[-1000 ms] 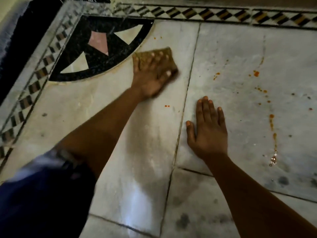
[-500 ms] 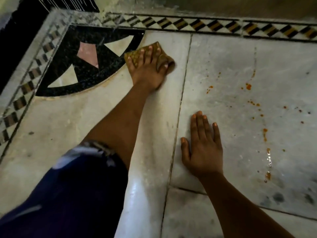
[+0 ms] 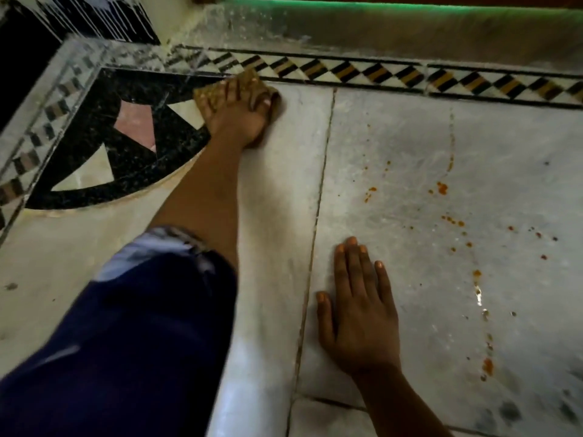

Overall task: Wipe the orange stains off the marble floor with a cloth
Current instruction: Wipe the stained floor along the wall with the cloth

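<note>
Up by the patterned border strip, the left hand presses a brownish-yellow cloth flat against the marble floor, fingers spread over the fabric, at the corner where the black inlay panel meets the pale slab. The right hand lies palm down and empty on the neighbouring slab, fingers nearly together, taking the person's weight. The orange stains are scattered well to the right of the cloth, with a trail of drops and a wet glint running down toward a larger blot near the lower right. None of these looks touched, so most of the job remains. The risks, as I judge them: the bracing palm slipping on wet marble; an already soiled cloth smearing the drops into streaks; and a sleeve dragging through them on a reach across.
</note>
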Demonstrator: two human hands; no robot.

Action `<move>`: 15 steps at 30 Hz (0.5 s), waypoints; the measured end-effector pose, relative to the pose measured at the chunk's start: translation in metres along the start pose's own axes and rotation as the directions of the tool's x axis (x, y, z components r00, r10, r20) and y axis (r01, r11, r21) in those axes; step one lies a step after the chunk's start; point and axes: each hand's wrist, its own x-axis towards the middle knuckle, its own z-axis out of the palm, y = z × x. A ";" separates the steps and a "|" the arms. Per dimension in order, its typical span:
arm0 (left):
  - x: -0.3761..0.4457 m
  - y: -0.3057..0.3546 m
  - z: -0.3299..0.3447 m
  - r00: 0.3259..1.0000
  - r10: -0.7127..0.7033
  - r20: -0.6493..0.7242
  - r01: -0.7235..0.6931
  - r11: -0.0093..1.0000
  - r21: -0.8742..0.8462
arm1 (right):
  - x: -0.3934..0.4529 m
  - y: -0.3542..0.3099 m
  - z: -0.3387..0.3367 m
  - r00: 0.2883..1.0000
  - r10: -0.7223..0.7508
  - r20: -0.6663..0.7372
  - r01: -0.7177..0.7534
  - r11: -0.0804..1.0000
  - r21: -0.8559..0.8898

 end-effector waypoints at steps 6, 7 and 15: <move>-0.081 0.024 0.024 0.864 0.504 0.017 -0.504 0.862 0.058 | 0.001 0.000 -0.001 1.000 0.000 0.010 0.000 1.000 0.004; -0.105 0.010 0.028 0.817 0.576 0.025 -0.577 0.815 0.058 | 0.001 0.000 -0.001 1.000 0.000 0.007 0.000 1.000 0.012; -0.007 0.012 0.003 0.988 0.151 0.026 -0.152 0.987 0.045 | 0.000 -0.001 -0.001 1.000 0.009 -0.022 -0.008 0.999 0.049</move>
